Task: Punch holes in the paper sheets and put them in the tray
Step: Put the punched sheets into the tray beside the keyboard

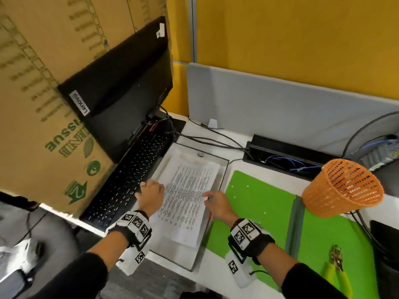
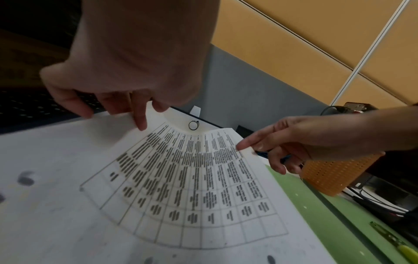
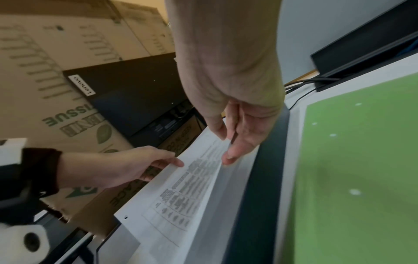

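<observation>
A printed paper sheet [image 1: 185, 195] with a table on it hangs low over the flat white tray [image 1: 224, 169]. My left hand [image 1: 159, 188] pinches its left edge, thumb on top and fingers below [image 3: 149, 176]. At the opposite edge my right hand [image 1: 207, 197] pinches the sheet between thumb and forefinger [image 2: 243, 145]. In the right wrist view a small punched hole [image 3: 126, 217] shows near the sheet's near corner. A yellow-handled hole punch [image 1: 336, 268] lies on the green mat [image 1: 259, 203], right of both hands.
A black keyboard [image 1: 129, 182] and a monitor [image 1: 121, 87] stand left of the tray, with a large cardboard box [image 1: 43, 104] behind them. An orange mesh basket [image 1: 343, 188] sits at the right, and cables and a cable box [image 1: 287, 154] lie behind the mat.
</observation>
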Demonstrator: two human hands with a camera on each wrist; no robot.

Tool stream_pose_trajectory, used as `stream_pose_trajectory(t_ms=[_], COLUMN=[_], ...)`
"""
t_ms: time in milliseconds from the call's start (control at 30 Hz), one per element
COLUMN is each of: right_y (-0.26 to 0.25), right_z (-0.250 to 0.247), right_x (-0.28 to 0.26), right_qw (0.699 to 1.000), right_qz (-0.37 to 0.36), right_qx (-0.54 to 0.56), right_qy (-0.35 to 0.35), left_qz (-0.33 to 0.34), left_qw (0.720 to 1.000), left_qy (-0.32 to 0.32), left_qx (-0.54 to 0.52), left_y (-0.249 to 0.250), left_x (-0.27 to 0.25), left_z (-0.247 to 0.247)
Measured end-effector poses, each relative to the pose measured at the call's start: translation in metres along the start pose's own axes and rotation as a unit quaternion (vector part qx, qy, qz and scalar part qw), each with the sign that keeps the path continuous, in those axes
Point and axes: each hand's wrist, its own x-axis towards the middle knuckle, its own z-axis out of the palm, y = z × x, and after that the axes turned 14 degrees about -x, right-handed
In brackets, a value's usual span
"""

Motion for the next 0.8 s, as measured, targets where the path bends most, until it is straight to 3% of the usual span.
stream_pose_trajectory(t_ms=[133,300,433,567,667,800], right_y=[-0.017,-0.025,-0.031,-0.034,-0.025,0.0], right_z=[0.018,0.022,0.02,0.022,0.022,0.003], right_x=[0.003,0.007,0.009,0.014,0.017,0.008], right_qw=[0.994,0.97,0.956,0.954,0.969,0.995], right_qz=[0.028,0.062,0.07,0.074,0.069,0.038], right_qx=[-0.059,-0.202,-0.229,-0.244,-0.187,-0.094], right_qy=[-0.087,-0.121,-0.171,-0.158,-0.149,0.004], left_qz=[0.012,0.015,0.009,0.029,0.047,0.133], left_qw=[0.999,0.987,0.976,0.968,0.958,0.966], left_qy=[-0.03,-0.088,-0.121,-0.111,-0.118,-0.109], left_qx=[0.042,0.136,0.179,0.225,0.258,0.191], left_y=[-0.016,-0.026,-0.026,-0.018,-0.004,0.033], left_x=[-0.001,0.002,0.002,0.005,0.008,0.008], left_z=[0.004,0.006,0.007,0.007,0.008,0.02])
